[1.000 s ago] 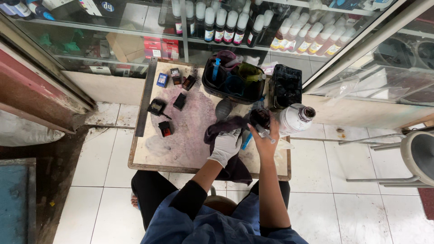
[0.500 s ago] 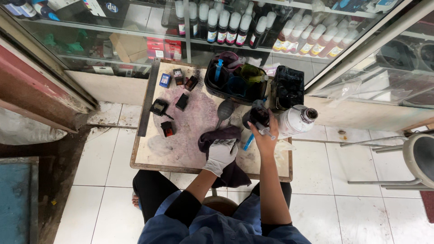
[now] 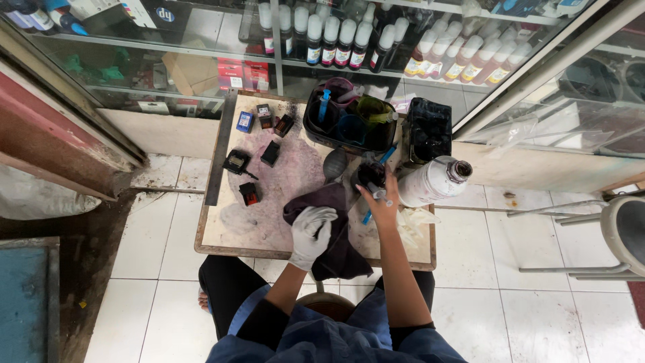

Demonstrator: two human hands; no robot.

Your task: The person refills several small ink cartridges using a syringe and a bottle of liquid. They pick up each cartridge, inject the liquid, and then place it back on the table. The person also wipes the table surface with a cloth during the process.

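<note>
My left hand [image 3: 310,235], in a white glove, rests on a dark cloth [image 3: 330,228] that hangs over the near edge of a small stained table [image 3: 255,222]. My bare right hand [image 3: 379,202] holds a small syringe-like tool against a black ink cartridge [image 3: 369,173] on the table. A blue-tipped tool [image 3: 368,216] lies under that hand. A white bottle [image 3: 433,180] with an open dark neck lies tilted just right of the right hand.
Several loose ink cartridges [image 3: 259,154] sit on the table's far left. A black tray [image 3: 346,121] with cups and a black box [image 3: 428,131] stand at the back. Glass cabinets [image 3: 322,40] with bottle rows surround it. A stool [image 3: 621,232] stands right.
My left hand has slid slightly nearer on the cloth. My right hand stays at the cartridge. The view has shifted a little.
</note>
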